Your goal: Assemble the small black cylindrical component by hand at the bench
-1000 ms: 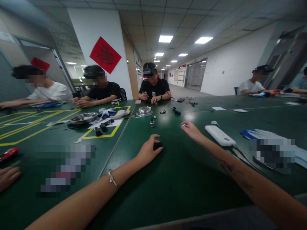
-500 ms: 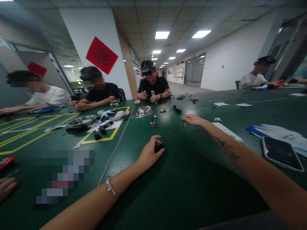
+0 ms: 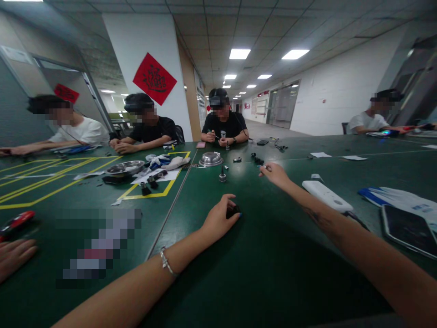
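Note:
My left hand (image 3: 221, 217) rests on the green table, its thumb and fingers curled around a small black part (image 3: 233, 211). Farther out, my right hand (image 3: 276, 174) is closed, fingertips pinched together over the table. A tiny pale bit shows at those fingertips, too small to name. Just beyond them lie some small black parts (image 3: 258, 160). A small metal and black piece with an upright stem (image 3: 222, 175) stands ahead of my left hand. Behind it sits a shiny metal bowl (image 3: 210, 159).
Left of the seam are another metal dish (image 3: 125, 167), gloves (image 3: 157, 161) and black cylindrical parts (image 3: 145, 188). A white device (image 3: 327, 196), a phone (image 3: 408, 230) and a glove (image 3: 403, 202) lie at right. Several people sit around the table; a co-worker's hand (image 3: 16, 257) is at left.
The view has swung slightly left, so the scene sits farther right. My right hand has drawn its fingers together and moved a little left across the table. My left hand keeps the black part.

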`<state>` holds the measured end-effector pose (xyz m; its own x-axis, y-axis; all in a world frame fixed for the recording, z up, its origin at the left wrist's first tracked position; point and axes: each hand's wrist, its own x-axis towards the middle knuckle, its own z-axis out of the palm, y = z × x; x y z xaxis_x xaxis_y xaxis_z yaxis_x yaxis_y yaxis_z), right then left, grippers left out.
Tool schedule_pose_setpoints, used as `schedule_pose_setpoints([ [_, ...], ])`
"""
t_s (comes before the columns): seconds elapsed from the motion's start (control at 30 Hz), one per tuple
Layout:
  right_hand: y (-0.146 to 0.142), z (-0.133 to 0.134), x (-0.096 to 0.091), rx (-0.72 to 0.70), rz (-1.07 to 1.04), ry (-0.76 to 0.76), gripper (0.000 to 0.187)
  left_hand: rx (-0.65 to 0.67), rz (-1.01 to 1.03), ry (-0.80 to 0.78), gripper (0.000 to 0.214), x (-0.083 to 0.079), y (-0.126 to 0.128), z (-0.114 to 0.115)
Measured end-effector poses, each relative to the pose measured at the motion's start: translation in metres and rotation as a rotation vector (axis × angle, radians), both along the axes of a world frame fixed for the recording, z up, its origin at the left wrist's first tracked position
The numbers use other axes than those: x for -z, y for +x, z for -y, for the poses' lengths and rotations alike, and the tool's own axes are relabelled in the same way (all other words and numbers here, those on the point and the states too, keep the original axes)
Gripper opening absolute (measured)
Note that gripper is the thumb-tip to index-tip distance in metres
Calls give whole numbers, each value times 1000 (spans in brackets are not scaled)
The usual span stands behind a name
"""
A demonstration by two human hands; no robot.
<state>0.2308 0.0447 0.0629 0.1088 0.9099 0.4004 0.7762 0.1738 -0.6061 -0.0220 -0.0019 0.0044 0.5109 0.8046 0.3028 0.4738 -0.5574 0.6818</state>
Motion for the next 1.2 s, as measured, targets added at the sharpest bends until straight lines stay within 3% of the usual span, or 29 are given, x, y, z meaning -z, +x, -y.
schedule_pose_setpoints([
  [0.07, -16, 15, 5, -21, -18, -3, 19, 8, 10, 3, 50, -1, 0, 0],
  [0.3, -63, 79, 17, -380, 67, 71, 15, 136, 27, -33, 51, -6, 3, 7],
  [0.4, -69, 90, 19, -464, 168, 123, 22, 179, 55, -63, 51, -8, 3, 10],
  [0.53, -73, 92, 25, -596, 359, 137, 29, 142, 91, -87, 56, -9, 3, 11],
  [1.0, -81, 87, 35, -363, 22, 35, 11, 141, 69, -68, 57, -4, 2, 5],
  [1.1, -81, 86, 41, -314, 72, -7, 22, 113, 64, -45, 57, -5, 2, 6],
  [1.2, -81, 89, 41, -360, 91, -42, 40, 101, 53, -26, 57, -8, 1, 8],
])
